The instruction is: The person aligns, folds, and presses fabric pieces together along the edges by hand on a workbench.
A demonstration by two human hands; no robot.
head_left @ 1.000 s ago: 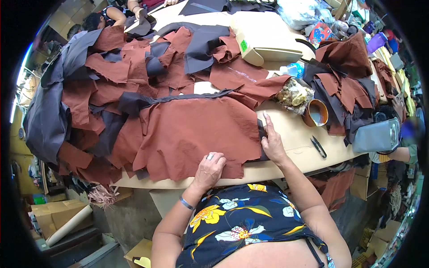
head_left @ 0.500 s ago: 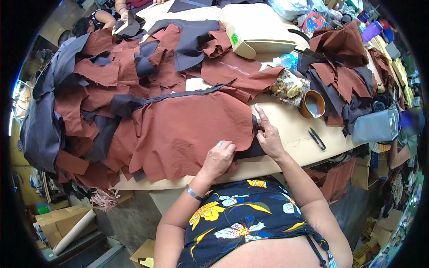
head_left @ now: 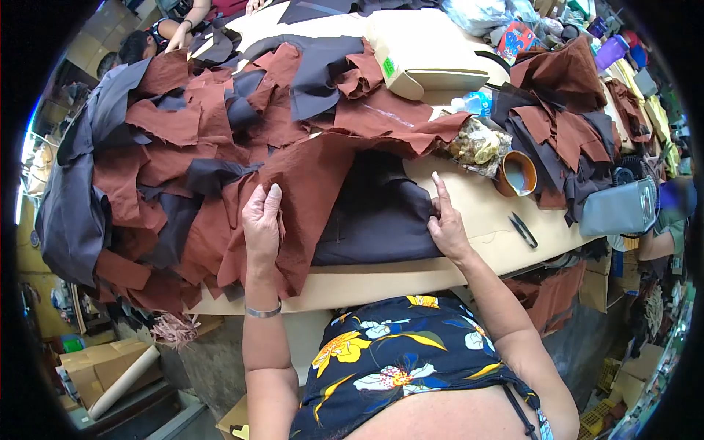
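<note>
My left hand (head_left: 262,221) pinches the edge of a rust-brown fabric piece (head_left: 312,183), which is lifted and folded back to the left. Under it a dark fabric piece (head_left: 378,220) lies uncovered on the table. At that dark piece's right edge is my right hand (head_left: 447,229), its index finger stretched out and the thumb and other fingers closed on the cloth. Part of this grip is hidden. Right of my right hand lie black thread snips (head_left: 523,229), apart from it.
Piled rust-brown and dark cloth pieces (head_left: 161,169) cover the table's left side. A cup (head_left: 516,174), a plastic bag with contents (head_left: 478,147), a cardboard box (head_left: 418,55) and more cloth (head_left: 561,132) stand to the right. Another person's hand (head_left: 180,37) is at the far left.
My left hand has moved left and up, folding the rust-brown piece back off the dark one. My right hand stays nearly in place. The other person's arm has shifted.
</note>
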